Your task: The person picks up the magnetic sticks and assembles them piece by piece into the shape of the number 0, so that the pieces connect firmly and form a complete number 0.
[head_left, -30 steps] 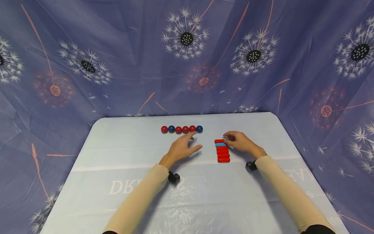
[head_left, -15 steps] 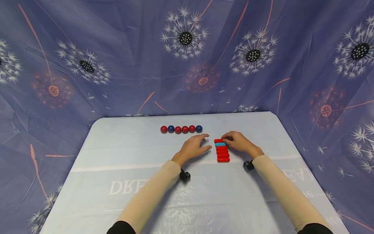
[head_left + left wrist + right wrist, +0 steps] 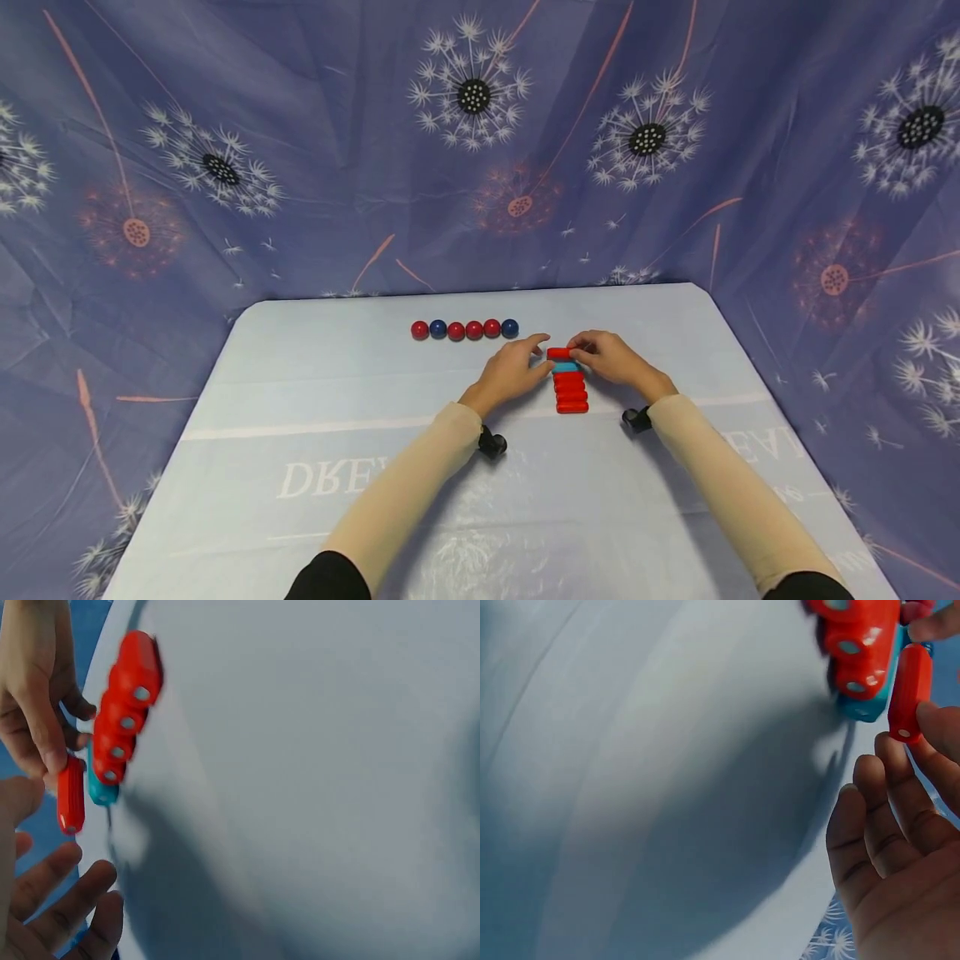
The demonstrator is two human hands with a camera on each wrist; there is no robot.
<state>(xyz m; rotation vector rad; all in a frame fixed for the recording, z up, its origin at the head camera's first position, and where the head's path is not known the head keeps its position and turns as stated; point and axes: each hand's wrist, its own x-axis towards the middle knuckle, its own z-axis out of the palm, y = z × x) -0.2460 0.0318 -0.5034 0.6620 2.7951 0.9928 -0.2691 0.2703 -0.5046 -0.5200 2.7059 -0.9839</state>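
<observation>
In the head view my right hand [image 3: 613, 360] pinches one end of a red cylinder [image 3: 558, 353], a short stick with small pale dots on its end faces. The cylinder is raised a little beyond a light-blue cylinder [image 3: 566, 367] and several red cylinders [image 3: 571, 392] lying side by side. My left hand [image 3: 512, 372] is at the held cylinder's other end, thumb and fingers spread. In the left wrist view a gap shows between the left fingers [image 3: 64, 892] and the held cylinder [image 3: 71, 796]. The right wrist view shows right thumb and fingers on that cylinder [image 3: 910, 694].
Several red and dark-blue balls [image 3: 474, 330] form a row at the back of the white-covered table [image 3: 315, 392]. A blue-purple flowered curtain [image 3: 337, 167] hangs right behind the table's far edge.
My left hand has moved right, from near the balls to the cylinders. My right hand has lifted the far red cylinder slightly away from the blue one.
</observation>
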